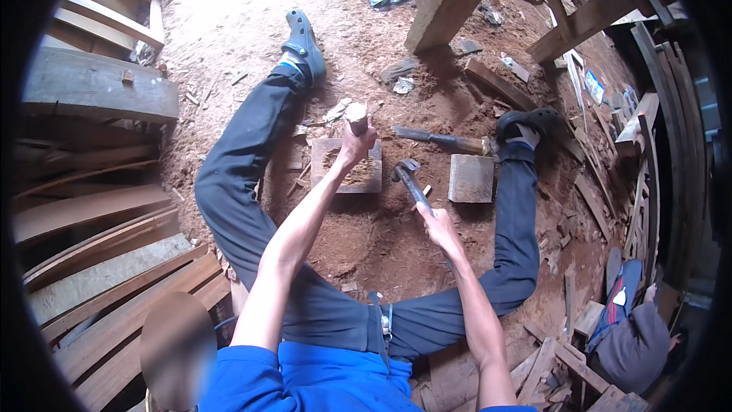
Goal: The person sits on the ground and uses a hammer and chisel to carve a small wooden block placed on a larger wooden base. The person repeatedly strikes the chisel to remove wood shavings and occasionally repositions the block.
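My left hand point(358, 141) is closed on an upright tool handle point(356, 114) with a pale top, above a wooden block point(358, 181) with a splintered hollow in its face; the tool's lower end is hidden. My right hand point(435, 224) grips a claw hammer point(408, 174), its head just right of that block. A long tool, apparently a chisel point(446, 140), lies on the ground behind the hammer, near a second, squarer block point(471, 179) beside my right leg.
Stacked planks point(99, 214) line the left, and leaning boards point(659, 160) the right. A timber frame point(442, 0) stands at the upper right, with offcuts and shavings below. Another person point(625, 343) is low at the lower right. A blurred shape at the lower left is unclear.
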`<action>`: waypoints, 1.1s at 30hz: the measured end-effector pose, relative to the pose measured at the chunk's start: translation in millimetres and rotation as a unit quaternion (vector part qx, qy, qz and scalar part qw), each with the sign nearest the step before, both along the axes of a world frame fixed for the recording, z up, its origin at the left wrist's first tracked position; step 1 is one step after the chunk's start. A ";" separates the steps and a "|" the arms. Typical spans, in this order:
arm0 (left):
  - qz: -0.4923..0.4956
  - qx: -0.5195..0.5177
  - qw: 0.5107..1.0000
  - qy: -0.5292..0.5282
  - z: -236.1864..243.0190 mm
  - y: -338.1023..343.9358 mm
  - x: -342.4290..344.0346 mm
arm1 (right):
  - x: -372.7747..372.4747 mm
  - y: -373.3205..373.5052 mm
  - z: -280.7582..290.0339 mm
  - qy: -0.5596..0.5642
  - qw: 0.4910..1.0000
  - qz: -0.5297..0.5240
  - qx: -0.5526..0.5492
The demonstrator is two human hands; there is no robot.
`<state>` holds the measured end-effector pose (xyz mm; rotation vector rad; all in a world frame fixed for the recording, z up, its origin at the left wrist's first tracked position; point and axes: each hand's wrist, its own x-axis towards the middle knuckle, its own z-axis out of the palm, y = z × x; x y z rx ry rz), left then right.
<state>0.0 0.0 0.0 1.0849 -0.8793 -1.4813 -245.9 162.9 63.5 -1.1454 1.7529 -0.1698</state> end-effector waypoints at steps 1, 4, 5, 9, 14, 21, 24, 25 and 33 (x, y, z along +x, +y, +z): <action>0.004 0.002 1.000 0.018 -2.7 1.9 -1.3 | -0.7 2.0 1.0 -0.021 0.999 -0.025 0.015; 0.000 0.000 1.000 0.011 -8.3 6.3 0.5 | -2.8 8.9 6.6 -0.048 0.997 -0.052 0.022; -0.004 0.001 1.000 -0.002 -7.5 1.3 2.1 | -2.0 5.6 9.3 -0.050 0.997 -0.054 0.018; -0.006 0.000 0.992 -0.124 0.0 -0.7 -1.5 | 8.0 -6.0 42.0 -0.078 0.994 -0.066 0.037; -0.007 -0.080 0.988 -0.129 -4.0 4.2 -3.1 | 20.2 -31.5 133.9 -0.187 0.977 -0.103 -0.001; -0.023 -0.035 0.979 -0.202 -12.5 4.6 3.1 | 41.7 -31.6 260.3 -0.282 0.921 -0.163 -0.216; -0.048 -0.083 0.988 -0.122 -10.8 10.6 4.9 | 48.7 -26.7 259.0 -0.264 0.894 -0.123 -0.341; -0.059 -0.080 0.986 -0.135 -8.3 10.4 4.2 | 51.8 -29.4 247.8 -0.264 0.883 -0.114 -0.371; 0.024 -0.266 0.942 -0.205 20.8 0.3 -11.0 | 59.6 -67.2 160.1 -0.104 0.992 -0.050 -0.046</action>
